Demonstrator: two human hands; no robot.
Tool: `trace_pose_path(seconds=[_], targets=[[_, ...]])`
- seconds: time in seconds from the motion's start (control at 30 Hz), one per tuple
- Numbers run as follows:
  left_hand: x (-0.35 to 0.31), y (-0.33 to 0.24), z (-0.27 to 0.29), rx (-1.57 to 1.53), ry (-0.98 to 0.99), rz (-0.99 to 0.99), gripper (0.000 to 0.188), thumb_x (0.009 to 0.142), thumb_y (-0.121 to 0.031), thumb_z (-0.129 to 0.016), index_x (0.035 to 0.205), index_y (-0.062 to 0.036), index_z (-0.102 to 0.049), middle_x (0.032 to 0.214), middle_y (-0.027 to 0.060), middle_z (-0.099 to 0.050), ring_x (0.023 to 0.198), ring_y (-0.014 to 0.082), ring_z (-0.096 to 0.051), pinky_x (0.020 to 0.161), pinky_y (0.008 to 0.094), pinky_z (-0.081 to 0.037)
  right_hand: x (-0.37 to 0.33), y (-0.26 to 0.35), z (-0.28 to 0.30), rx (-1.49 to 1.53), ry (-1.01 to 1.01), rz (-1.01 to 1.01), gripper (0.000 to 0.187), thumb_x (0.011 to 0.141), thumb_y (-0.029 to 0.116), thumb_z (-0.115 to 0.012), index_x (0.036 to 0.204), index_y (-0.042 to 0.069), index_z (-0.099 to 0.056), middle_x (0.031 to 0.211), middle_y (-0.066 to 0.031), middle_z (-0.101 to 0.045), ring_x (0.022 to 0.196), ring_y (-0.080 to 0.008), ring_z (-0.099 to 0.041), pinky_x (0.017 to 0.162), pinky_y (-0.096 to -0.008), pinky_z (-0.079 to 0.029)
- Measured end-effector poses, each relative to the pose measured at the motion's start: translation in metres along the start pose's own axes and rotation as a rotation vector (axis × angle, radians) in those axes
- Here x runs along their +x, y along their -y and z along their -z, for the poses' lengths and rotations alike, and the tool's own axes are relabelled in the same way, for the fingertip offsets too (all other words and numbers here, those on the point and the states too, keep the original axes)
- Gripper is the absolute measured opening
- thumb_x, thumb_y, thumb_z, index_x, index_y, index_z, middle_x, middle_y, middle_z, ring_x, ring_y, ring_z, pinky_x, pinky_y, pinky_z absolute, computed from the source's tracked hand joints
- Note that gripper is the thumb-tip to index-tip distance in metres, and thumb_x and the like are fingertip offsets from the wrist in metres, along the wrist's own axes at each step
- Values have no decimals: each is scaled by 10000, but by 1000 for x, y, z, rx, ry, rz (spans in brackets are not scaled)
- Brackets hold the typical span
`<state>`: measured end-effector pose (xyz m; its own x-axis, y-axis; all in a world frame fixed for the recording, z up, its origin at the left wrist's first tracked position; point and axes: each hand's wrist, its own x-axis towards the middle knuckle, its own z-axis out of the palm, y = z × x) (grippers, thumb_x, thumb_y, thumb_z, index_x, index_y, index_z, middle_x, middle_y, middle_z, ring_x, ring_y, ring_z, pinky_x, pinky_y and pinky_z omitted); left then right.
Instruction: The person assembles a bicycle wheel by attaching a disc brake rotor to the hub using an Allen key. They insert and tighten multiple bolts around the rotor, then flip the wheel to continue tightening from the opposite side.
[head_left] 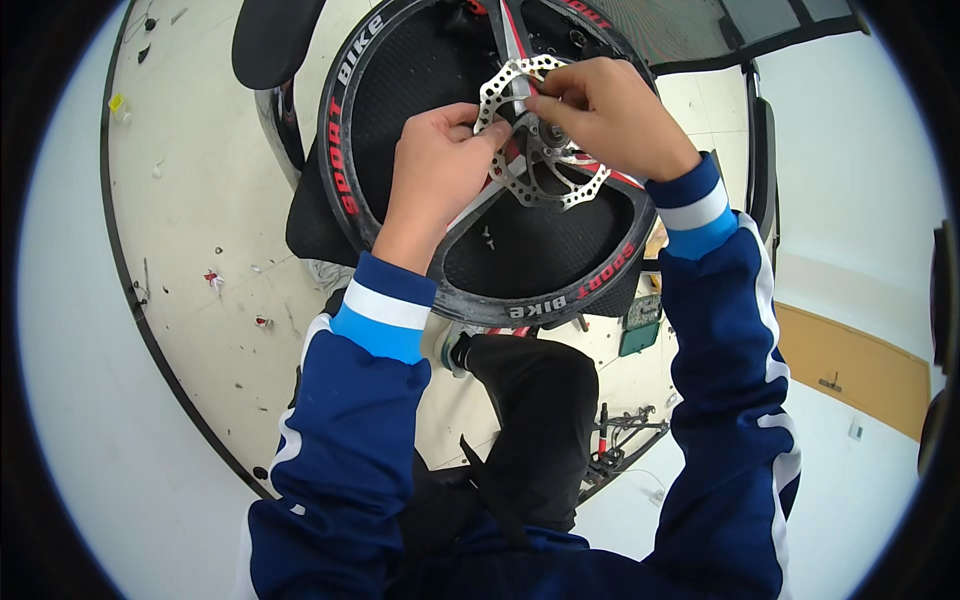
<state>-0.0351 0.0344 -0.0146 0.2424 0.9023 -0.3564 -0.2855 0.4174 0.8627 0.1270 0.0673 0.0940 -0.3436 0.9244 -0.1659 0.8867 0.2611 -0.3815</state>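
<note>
A silver brake disc (568,199) with a scalloped, drilled rim lies over the hub of a bicycle wheel (345,150). The wheel is on its side, with a black tyre, red and white lettering and red, white and black spokes. My left hand (440,170) pinches the disc's left edge between thumb and fingers. At its upper edge, my right hand (612,112) is closed, thumb and forefinger together on the disc. Those fingers cover part of it, and whether they also hold something small is hidden. Part of the hub shows through the disc's openings.
Beneath the wheel is a black padded seat (305,215). A black armrest (272,45) rises at the upper left. Small scraps dot the pale floor (190,320). A green case (640,338) and a bicycle frame (625,440) lie at the lower right, near my leg (545,400).
</note>
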Motion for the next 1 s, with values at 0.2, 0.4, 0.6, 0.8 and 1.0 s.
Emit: trace_pose_path(seconds=[0.2, 0.4, 0.6, 0.8, 1.0], targets=[[-1, -6, -1, 8, 0, 17, 209, 973, -36, -633, 1144, 66, -695, 962, 110, -757, 823, 125, -713, 724, 270, -565, -26, 11, -12, -327, -4, 350, 171, 871, 139, -650, 994, 54, -733, 797, -141, -710, 713, -327, -699, 642, -410, -560], [0, -1, -3, 75, -24, -100, 259, 950, -85, -686, 1155, 72, -703, 883, 98, -760, 723, 95, -678, 659, 245, -533, -31, 4, -10, -355, -115, 363, 196, 910, 191, -659, 1061, 81, -719, 937, -106, -711, 765, -292, -706, 640, -374, -561], [-2, -5, -8, 43, -83, -121, 264, 921, -123, -719, 1129, 38, -733, 818, 101, -763, 667, 99, -680, 627, 250, -511, -55, -14, -8, -81, -175, 258, 168, 922, 128, -694, 1059, 32, -689, 837, -114, -691, 667, -265, -675, 596, -353, -538], [-5, -22, -2, 780, -461, -707, 313, 802, -255, -824, 992, -14, -761, 818, 99, -699, 650, 206, -597, 602, 317, -486, -114, -8, -8, 930, -439, -352, 187, 988, 95, -655, 1084, -66, -659, 799, -128, -711, 568, -123, -635, 516, -230, -496], [-34, -40, -18, 530, 297, -889, 327, 737, -113, -886, 1025, -41, -748, 896, 51, -698, 738, 130, -608, 626, 244, -440, -94, 4, -60, 1776, -852, -304, 206, 1021, 213, -640, 1033, 7, -641, 955, -164, -729, 695, -132, -690, 623, -232, -572]])
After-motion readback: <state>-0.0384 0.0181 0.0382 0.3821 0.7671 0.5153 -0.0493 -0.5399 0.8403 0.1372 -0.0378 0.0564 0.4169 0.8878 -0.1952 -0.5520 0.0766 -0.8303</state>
